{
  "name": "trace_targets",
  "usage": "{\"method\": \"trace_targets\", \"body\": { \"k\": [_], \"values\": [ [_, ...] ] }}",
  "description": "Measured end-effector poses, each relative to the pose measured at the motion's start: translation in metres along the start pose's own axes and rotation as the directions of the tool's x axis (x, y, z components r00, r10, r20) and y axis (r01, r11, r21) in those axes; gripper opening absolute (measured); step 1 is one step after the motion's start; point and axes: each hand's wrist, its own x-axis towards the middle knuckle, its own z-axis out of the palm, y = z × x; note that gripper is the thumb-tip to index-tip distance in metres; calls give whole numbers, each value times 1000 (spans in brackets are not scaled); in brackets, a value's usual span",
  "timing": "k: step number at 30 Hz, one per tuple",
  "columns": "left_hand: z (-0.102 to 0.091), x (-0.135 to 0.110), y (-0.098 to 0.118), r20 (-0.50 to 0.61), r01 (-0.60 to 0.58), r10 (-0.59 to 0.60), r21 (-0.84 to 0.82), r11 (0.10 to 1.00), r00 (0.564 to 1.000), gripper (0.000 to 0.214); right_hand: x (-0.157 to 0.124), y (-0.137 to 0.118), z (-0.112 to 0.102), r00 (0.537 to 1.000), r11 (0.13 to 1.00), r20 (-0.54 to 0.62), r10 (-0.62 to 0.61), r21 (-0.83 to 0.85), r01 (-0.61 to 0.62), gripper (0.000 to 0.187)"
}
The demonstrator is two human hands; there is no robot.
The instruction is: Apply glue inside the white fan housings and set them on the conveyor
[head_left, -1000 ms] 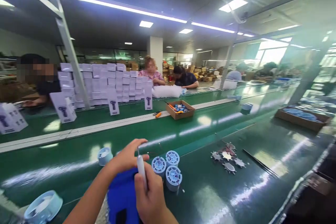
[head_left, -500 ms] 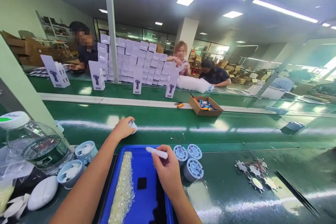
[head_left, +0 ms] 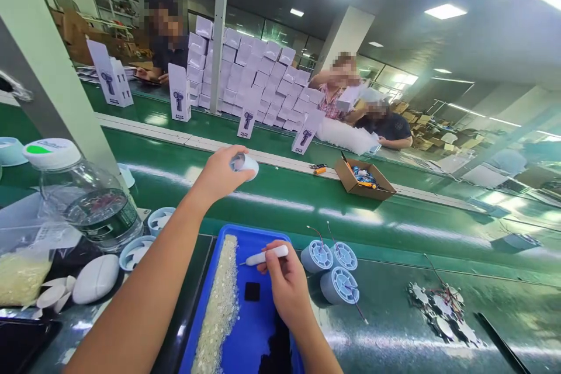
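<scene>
My left hand [head_left: 214, 178] is stretched out over the green belt, fingers wrapped round a pale blue round plastic housing [head_left: 250, 168]. In my right hand [head_left: 287, 280] is a white pen-shaped tool [head_left: 267, 255], its thin tip pointing left over the blue tray [head_left: 245, 333]. Along the tray's left side lies a heap of small translucent ring-like pieces [head_left: 219, 304]. A black square [head_left: 252, 291] sits mid-tray, and small black pieces [head_left: 277, 347] lie at its right. Three light blue cylindrical housings with wires, one a front housing [head_left: 339, 285], stand right of my right hand.
On the left are a water bottle [head_left: 99, 204], a white rounded case [head_left: 95, 278] and fan parts. Wired discs [head_left: 442, 307] and black tweezers [head_left: 502, 342] lie right. Beyond are an open carton [head_left: 366, 181], stacked white boxes [head_left: 258, 79] and several co-workers.
My left hand has lifted the pale blue housing up from the belt. The pen-shaped tool's tip has swung down and left toward the translucent pieces. The whole view has tilted and shifted.
</scene>
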Motion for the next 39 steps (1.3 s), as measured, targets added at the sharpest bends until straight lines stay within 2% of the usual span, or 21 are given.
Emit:
{"method": "trace_targets", "body": {
  "k": [6,15,18,23,26,32,37,39],
  "values": [
    [-2,-3,10,-35,-53,51,-44,998,998,42,-1,4,1,1000,999,-6,6,40,-6,22],
    [-12,-6,29,-125,-168,156,-95,981,980,37,-3,10,-1,999,998,-9,34,-57,-35,25],
    [-15,-4,29,-136,-179,166,-93,979,977,37,-4,10,-3,1000,996,-14,28,-79,-29,24],
    [-17,2,22,-131,-139,125,-100,985,983,37,-5,12,-2,997,997,48,58,-62,-55,23],
    [-16,4,19,-121,-123,111,-103,987,986,36,-5,12,-2,998,995,27,55,-86,-52,24],
    [-12,3,18,-94,-123,110,-138,983,989,39,-5,9,-5,1000,972,22,-17,-234,22,20],
    [-9,3,17,-88,-115,101,-177,978,991,40,-4,8,-8,970,899,-73,-230,-398,183,15],
    [-8,3,17,-88,-109,94,-180,978,992,41,-4,8,-10,962,889,-96,-257,-413,196,15]
  ]
}}
